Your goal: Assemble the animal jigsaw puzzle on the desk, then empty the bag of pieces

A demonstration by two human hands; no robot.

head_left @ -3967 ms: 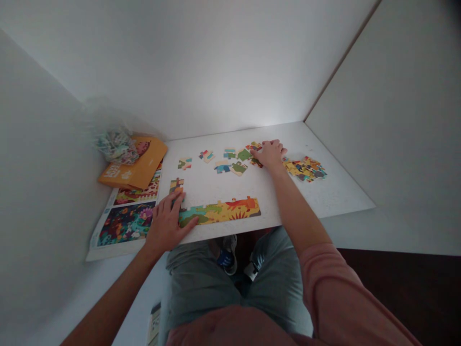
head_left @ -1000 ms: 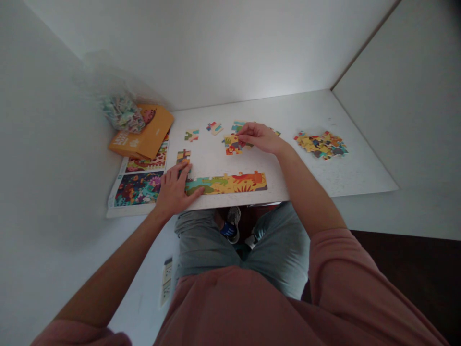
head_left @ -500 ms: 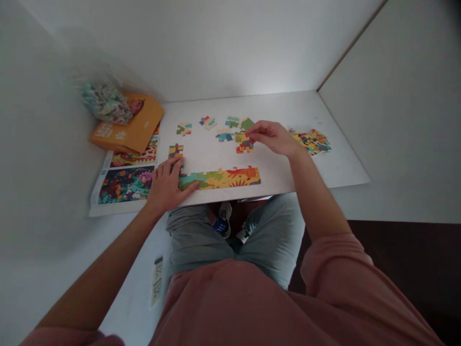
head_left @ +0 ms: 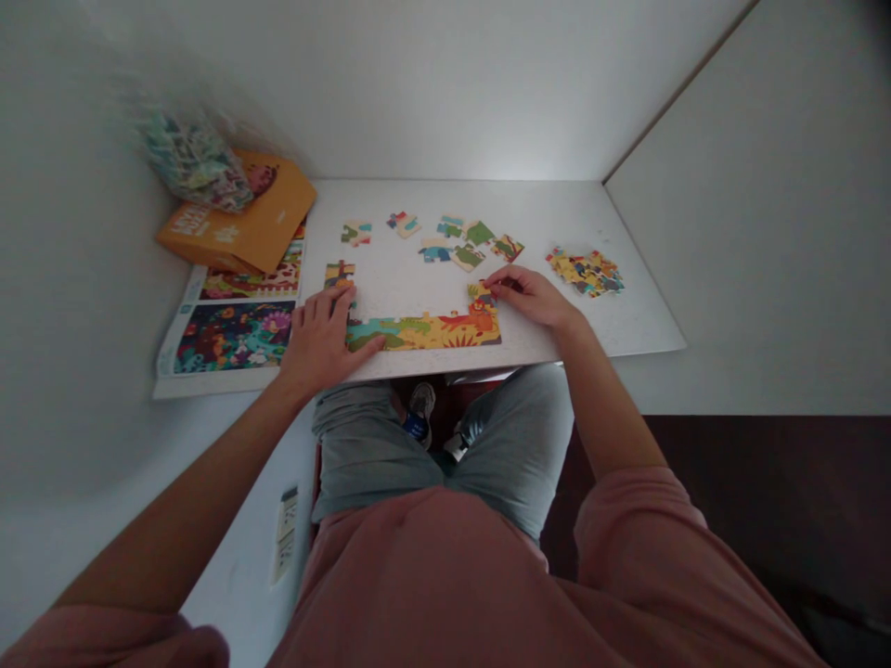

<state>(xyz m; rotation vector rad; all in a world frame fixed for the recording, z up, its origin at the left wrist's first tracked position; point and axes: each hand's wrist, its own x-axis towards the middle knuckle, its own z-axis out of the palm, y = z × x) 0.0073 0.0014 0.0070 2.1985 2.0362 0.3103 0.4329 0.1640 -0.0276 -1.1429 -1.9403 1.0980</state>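
Joined jigsaw pieces form a colourful strip [head_left: 432, 332] along the table's front edge, with a short column [head_left: 339, 272] rising at its left end. My left hand [head_left: 321, 336] lies over that corner, fingers spread, holding nothing and covering part of the picture. At the strip's right end, my right hand [head_left: 529, 295] pinches the edge of a yellow and red puzzle piece [head_left: 480, 295]. That piece touches the top of the strip; whether it is fully locked in cannot be seen. Behind it lie loose pieces, among them a green one [head_left: 469, 257] and a brown-green one [head_left: 508, 247].
A pile of pieces [head_left: 588, 272] lies on the right of the white table [head_left: 404, 288]. More loose pieces [head_left: 356, 233] lie at the back. On the left are an orange box [head_left: 240, 232], a plastic bag of pieces [head_left: 199, 167] and a printed picture sheet [head_left: 233, 336].
My right hand has moved toward me, bringing the yellow and red piece down onto the strip's right end. My left hand stays on the left corner. The view has shifted slightly.
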